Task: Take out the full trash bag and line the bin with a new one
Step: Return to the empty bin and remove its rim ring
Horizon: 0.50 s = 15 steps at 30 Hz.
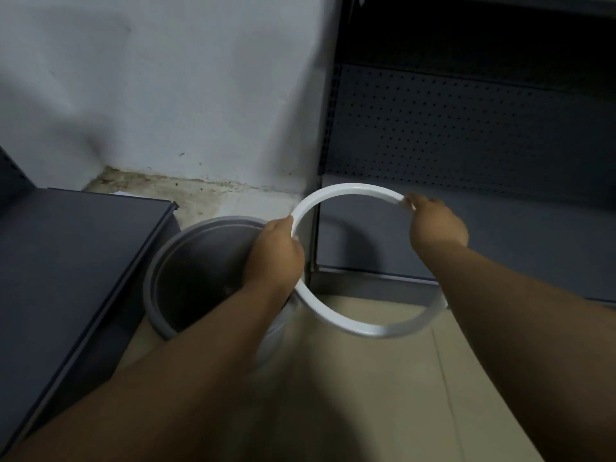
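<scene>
A round grey bin [156,271] stands on the floor against the wall, its inside dark and bare, with no bag visible in it. A white plastic ring [353,323], the bin's rim hoop, is held in the air to the right of the bin, over the floor and the shelf base. My left hand [275,255] grips the ring's left side, just above the bin's right rim. My right hand [435,225] pinches the ring's upper right edge. My left forearm hides the bin's near right wall. No trash bag shows anywhere.
A dark grey shelf board [66,258] lies close on the bin's left. On the right is a grey perforated shelf unit [466,128] with a low base [516,241]. A white wall [166,95] with a stained foot rises behind. Beige floor tiles [383,395] spread below.
</scene>
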Motion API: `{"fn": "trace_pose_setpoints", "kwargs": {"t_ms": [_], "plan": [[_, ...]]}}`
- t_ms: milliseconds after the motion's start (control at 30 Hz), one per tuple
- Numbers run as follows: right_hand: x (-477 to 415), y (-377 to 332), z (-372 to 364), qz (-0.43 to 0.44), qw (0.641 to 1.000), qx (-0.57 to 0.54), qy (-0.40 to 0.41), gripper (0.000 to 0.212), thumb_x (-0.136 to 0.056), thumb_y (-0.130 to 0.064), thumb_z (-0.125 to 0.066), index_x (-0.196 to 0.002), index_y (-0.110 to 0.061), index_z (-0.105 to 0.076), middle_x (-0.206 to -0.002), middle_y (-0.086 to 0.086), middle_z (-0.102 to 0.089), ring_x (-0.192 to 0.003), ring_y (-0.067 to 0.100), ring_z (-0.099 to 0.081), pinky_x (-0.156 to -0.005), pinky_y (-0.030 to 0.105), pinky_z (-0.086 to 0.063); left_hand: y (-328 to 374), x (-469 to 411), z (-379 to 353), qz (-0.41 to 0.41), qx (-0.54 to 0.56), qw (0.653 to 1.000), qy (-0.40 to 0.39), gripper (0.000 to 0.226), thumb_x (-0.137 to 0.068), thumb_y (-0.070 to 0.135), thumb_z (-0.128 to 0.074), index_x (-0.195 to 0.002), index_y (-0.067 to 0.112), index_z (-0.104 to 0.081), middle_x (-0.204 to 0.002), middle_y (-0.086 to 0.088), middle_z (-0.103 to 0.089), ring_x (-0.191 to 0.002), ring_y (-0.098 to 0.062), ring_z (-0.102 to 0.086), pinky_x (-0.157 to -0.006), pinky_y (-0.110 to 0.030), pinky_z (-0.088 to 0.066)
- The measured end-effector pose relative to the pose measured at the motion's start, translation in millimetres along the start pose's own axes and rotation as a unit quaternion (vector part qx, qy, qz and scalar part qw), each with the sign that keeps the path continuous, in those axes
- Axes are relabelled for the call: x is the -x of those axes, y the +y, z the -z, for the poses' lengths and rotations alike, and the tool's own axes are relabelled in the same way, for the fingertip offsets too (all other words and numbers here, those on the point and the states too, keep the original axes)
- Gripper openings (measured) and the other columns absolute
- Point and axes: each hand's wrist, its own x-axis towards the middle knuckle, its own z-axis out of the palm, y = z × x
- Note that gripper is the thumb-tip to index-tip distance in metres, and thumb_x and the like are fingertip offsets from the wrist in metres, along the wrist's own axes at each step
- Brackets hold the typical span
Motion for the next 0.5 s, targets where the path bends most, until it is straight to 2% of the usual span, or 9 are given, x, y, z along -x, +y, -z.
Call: {"fn": "trace_pose_setpoints", "kwargs": {"t_ms": [67,167,300,500], "plan": [[-1,19,-1,-0.009,1.0,0.0,0.003,0.07,-0.085,0.012,-0.031,-0.141,-0.029,-0.039,-0.141,0.016,-0.043,-0.111,0.043,-0.053,-0.08,0.042,-0.046,-2,2,-4,-0.031,-0.011,0.999,-0.02,0.034,-0.094,0.02,-0.045,-0.126,0.009,-0.05,-0.129,-0.011,-0.052,-0.11,-0.03,-0.053,-0.095,-0.041,-0.045],[0,44,-9,-0.005,1.0,0.018,-0.015,0.07,-0.086,0.014,-0.03,-0.142,-0.028,-0.038,-0.139,0.019,-0.045,-0.11,0.044,-0.054,-0.082,0.043,-0.048,-13,4,-3,-0.035,-0.043,0.998,-0.025,0.044,-0.095,0.028,-0.043,-0.135,0.01,-0.042,-0.144,-0.008,-0.042,-0.129,-0.026,-0.04,-0.106,-0.039,-0.033],[9,59,-27,0.015,0.998,0.029,-0.059,0.063,-0.089,0.007,-0.03,-0.142,-0.026,-0.038,-0.14,0.019,-0.046,-0.116,0.042,-0.053,-0.092,0.044,-0.046,-28,4,2,-0.032,-0.084,0.996,-0.023,0.044,-0.095,0.029,-0.041,-0.136,0.011,-0.04,-0.143,-0.009,-0.042,-0.128,-0.027,-0.041,-0.106,-0.044,-0.036],[35,60,-74,0.055,0.992,0.01,-0.108,0.044,-0.094,-0.008,-0.038,-0.133,-0.024,-0.047,-0.135,0.015,-0.05,-0.117,0.036,-0.055,-0.096,0.039,-0.044,-40,1,10,-0.011,-0.121,0.992,-0.029,0.047,-0.095,0.033,-0.04,-0.138,0.014,-0.037,-0.146,-0.007,-0.039,-0.132,-0.029,-0.036,-0.108,-0.047,-0.033]]}}
